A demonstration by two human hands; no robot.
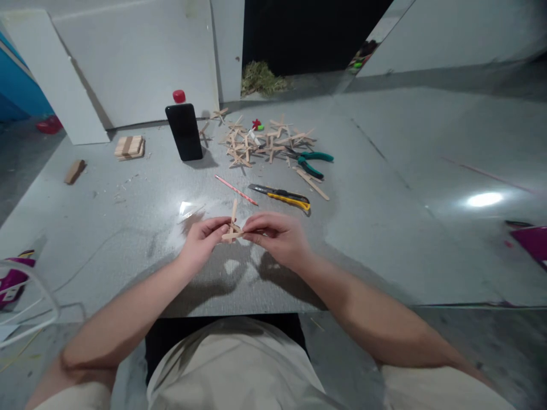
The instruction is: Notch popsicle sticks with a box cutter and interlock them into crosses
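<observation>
Just above the table, a small piece made of crossed wooden craft sticks [234,215] is held between my two hands. My left hand [204,234] pinches its left side between thumb and fingers. From the right, my right hand [276,232] has its fingertips closed at the piece's right end; the exact grip there is partly hidden. Beyond my hands lie a red-and-white patterned pencil [236,190] and a yellow and black utility knife [282,196]. Farther back, green-handled pliers [314,162] rest at the edge of a pile of crossed craft sticks [245,145].
A black phone [184,132] stands upright before a red-capped bottle [179,96]. Left of it sit a bundle of craft sticks [129,147] and a small brown block [75,171]. A white rack-like frame [49,299] is at the left, a purple object [532,242] at the right.
</observation>
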